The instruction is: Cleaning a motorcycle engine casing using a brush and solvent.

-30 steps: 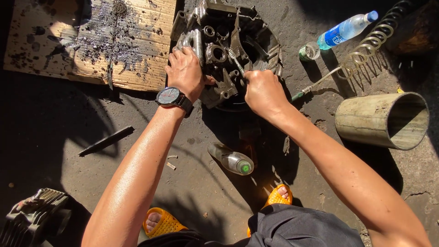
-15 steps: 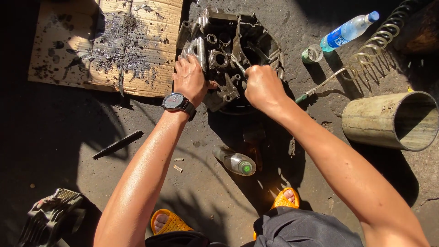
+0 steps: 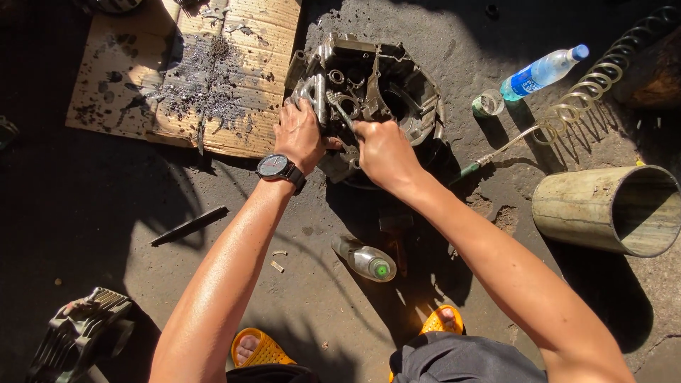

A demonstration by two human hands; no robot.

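Note:
A greasy grey metal engine casing (image 3: 397, 85) lies on the oily ground in front of me. My left hand (image 3: 299, 133), with a dark wristwatch (image 3: 279, 169) on the wrist, grips the casing's left edge. My right hand (image 3: 383, 150) is closed over a part at the casing's near side; what it holds is hidden under the fingers.
Stained cardboard (image 3: 191, 71) lies at the left. A small bottle with a green cap (image 3: 366, 259) rests near my feet in yellow sandals (image 3: 261, 347). A clear water bottle (image 3: 540, 72), a coiled hose (image 3: 596, 92) and a metal cylinder (image 3: 603, 210) are at the right. A dark rod (image 3: 189, 225) lies left.
The view has shifted slightly; both hands stay on the casing in nearly the same grip.

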